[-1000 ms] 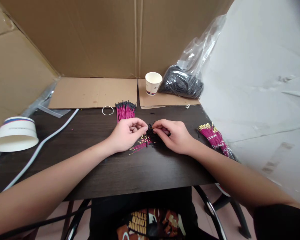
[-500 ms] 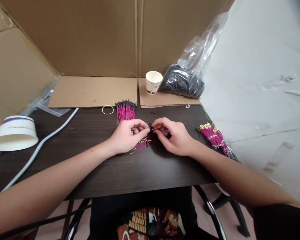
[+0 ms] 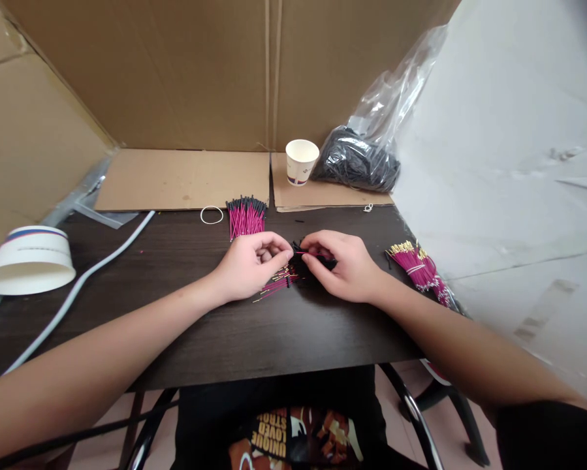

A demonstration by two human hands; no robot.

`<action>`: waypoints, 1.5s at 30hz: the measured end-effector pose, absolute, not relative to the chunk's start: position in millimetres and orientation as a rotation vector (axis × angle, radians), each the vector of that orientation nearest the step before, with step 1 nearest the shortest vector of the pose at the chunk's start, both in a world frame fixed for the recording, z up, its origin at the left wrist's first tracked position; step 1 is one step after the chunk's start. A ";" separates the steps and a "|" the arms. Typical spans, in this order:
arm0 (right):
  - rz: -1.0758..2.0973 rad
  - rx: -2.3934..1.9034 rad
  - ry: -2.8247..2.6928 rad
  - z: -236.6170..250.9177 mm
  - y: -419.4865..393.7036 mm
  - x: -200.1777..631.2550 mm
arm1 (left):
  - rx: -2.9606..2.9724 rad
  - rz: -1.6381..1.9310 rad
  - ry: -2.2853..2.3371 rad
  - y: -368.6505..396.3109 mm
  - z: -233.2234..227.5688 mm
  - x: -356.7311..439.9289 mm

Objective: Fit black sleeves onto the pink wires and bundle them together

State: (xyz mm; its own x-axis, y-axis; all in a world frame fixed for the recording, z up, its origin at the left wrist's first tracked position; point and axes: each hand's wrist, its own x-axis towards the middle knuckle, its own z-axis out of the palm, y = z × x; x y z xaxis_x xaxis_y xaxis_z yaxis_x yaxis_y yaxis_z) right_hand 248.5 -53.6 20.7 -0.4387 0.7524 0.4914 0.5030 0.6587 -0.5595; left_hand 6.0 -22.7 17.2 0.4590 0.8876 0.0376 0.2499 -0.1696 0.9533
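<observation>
A thin magenta wire (image 3: pixel 299 252) runs across the small gap between my two hands. My left hand (image 3: pixel 256 264) is closed, thumb and forefinger pinching at the wire's left end; what covers that end is hidden by the fingertips. Opposite it, my right hand (image 3: pixel 345 266) pinches the same wire, closed as well. Beneath the fingers lie loose magenta wires with gold tips (image 3: pixel 279 282) and small black tube pieces (image 3: pixel 300 245). Just beyond my left hand rests a bundle of magenta wires with black-sleeved ends (image 3: pixel 247 214).
To the right lies a tied bundle of gold-tipped magenta wires (image 3: pixel 418 267). A paper cup (image 3: pixel 301 166) and a clear bag of black tubes (image 3: pixel 359 160) stand at the back on cardboard (image 3: pixel 185 179). At left are another paper cup (image 3: pixel 33 258), a grey cable (image 3: pixel 85 277) and a rubber band (image 3: pixel 211 207).
My right hand has shifted very slightly right, widening the gap between the fingertips. More of the magenta wire now shows there. My left hand has hardly moved.
</observation>
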 end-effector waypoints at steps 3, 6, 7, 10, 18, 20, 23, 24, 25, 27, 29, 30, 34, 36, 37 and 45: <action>0.408 -0.941 -2.149 23.4 -52.3 248.7 | 1.651 0.783 0.991 -22.4 18.9 6.0; 0.433 -0.961 -2.098 25.6 -53.3 247.2 | 1.603 0.792 0.980 -22.1 19.7 4.9; 0.444 -0.979 -2.063 26.2 -53.9 246.7 | 1.591 0.795 0.970 -22.0 19.8 4.5; 0.495 -1.027 -1.953 26.9 -54.8 245.8 | 1.588 0.782 0.944 -22.0 20.3 3.5; 0.993 -1.065 -1.655 20.8 -54.0 242.3 | 1.713 0.748 0.959 -24.0 19.7 3.5; 1.117 -1.046 -1.610 21.5 -54.2 241.2 | 1.755 0.740 0.945 -24.5 19.2 3.4; 1.223 -1.007 -1.574 24.1 -54.5 240.2 | 1.797 0.730 0.896 -25.6 18.8 3.3; 1.241 -0.992 -1.561 24.9 -54.7 239.9 | 1.806 0.727 0.876 -26.0 18.9 3.4; 1.255 -0.980 -1.549 25.4 -54.9 239.6 | 1.814 0.725 0.858 -26.5 18.8 3.4; 1.278 -0.971 -1.535 25.8 -55.2 238.9 | 1.823 0.723 0.833 -27.2 18.6 3.6; 1.295 -0.980 -1.533 25.8 -55.5 238.2 | 1.829 0.715 0.818 -27.7 18.0 3.7; 1.301 -0.983 -1.534 25.6 -55.6 237.8 | 1.830 0.711 0.812 -27.8 17.5 3.7; 1.300 -0.973 -1.519 25.0 -55.7 237.1 | 1.850 0.686 0.801 -27.8 16.2 3.0; 1.292 -0.972 -1.502 25.0 -55.9 237.2 | 1.868 0.675 0.797 -27.7 16.1 2.5; 1.286 -0.975 -1.494 25.1 -56.0 237.4 | 1.874 0.669 0.793 -27.7 16.2 2.4; 1.252 -0.975 -1.471 26.2 -55.6 237.7 | 1.878 0.663 0.782 -27.6 21.0 2.8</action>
State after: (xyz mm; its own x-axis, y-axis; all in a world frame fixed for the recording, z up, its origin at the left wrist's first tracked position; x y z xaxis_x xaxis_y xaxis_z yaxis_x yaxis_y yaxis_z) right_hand 237.7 -55.6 26.2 -0.2422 0.9574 0.1571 -0.0025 0.1613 -0.9869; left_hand 2.8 -27.6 21.0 0.6464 0.7549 0.1105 0.2324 -0.3328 0.9139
